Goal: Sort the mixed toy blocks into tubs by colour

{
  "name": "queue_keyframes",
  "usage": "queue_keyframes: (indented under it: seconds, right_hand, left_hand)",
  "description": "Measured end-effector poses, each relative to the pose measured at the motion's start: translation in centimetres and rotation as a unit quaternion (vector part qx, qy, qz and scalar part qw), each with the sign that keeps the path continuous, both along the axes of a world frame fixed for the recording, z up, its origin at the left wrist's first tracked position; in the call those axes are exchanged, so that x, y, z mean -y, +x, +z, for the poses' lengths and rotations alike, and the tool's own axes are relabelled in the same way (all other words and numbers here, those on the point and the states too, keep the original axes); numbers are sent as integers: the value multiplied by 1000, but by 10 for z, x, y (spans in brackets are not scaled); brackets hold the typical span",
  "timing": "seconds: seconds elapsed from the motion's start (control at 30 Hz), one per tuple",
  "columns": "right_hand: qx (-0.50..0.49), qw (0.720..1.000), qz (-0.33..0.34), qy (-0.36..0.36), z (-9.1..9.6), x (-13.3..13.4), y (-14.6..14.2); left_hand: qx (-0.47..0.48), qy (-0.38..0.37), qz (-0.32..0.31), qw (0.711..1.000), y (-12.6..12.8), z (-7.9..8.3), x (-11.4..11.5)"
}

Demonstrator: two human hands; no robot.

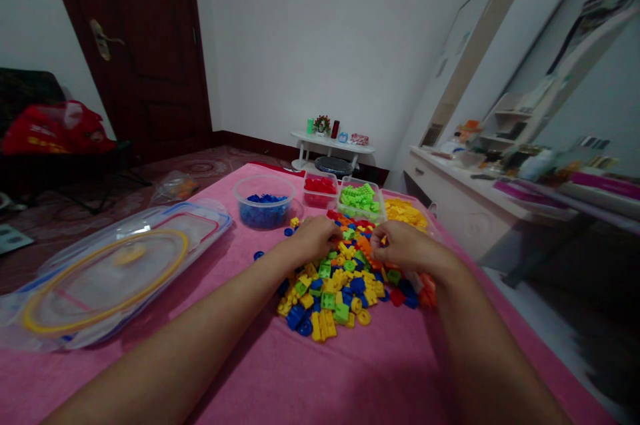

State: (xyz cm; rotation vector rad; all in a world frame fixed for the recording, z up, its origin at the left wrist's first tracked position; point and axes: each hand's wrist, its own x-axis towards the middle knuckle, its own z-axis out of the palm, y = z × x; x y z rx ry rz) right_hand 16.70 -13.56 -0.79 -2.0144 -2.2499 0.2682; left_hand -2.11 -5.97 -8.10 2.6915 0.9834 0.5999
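A heap of small plastic blocks (345,285) in yellow, blue, green, red and orange lies on the pink cloth (350,372). My left hand (313,238) rests on the heap's far left part, fingers curled down into the blocks. My right hand (405,245) sits on the far right part, fingers pinched together at a small piece I cannot make out. Beyond the heap stand a round tub of blue blocks (264,202), a box of red blocks (320,188), a box of green blocks (361,198) and a batch of yellow blocks (405,212).
Stacked clear lids (110,272) with coloured rims lie on the cloth at the left. A white dresser (465,198) crowded with items stands to the right. A low white side table (330,142) is by the far wall, a dark door (145,45) at the left.
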Motion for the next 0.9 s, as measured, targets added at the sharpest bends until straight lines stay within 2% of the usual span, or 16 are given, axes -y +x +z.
queue_keyframes:
  seconds: [0.13, 0.23, 0.3, 0.37, 0.5, 0.63, 0.7, 0.8, 0.83, 0.9]
  right_hand:
    - [-99, 993, -11, 62, -6, -9, -6]
    - [-160, 979, -38, 122, -13, -14, -11]
    - [-198, 967, -53, 154, -15, -16, -14]
    - [-243, 953, -59, 169, -16, -17, -17]
    - [-332, 928, -51, 164, -15, -17, -24]
    - [-392, 899, -48, 189, -18, -18, -31]
    - [-397, 893, -39, 208, -21, -18, -36]
    - [-395, 894, -7, 211, -25, -17, -43]
    - [-394, 894, 0, 212, -25, -17, -44]
    - [-377, 896, 0, 233, -27, -19, -41]
  left_hand:
    - [11, 9, 24, 1000, -3, 13, 5]
    - [96, -50, 75, 991, -5, 25, 7]
    - [164, -125, 101, 973, -5, 31, 7]
    - [229, -237, 101, 939, -5, 35, 7]
    - [346, -459, 64, 816, -5, 38, 7]
    - [380, -576, 75, 720, -5, 36, 4]
    - [387, -621, 55, 679, -5, 36, 2]
    - [392, -661, 15, 640, -5, 36, 3]
    - [394, -663, 11, 636, -6, 36, 3]
    - [407, -644, 17, 648, -6, 36, 4]
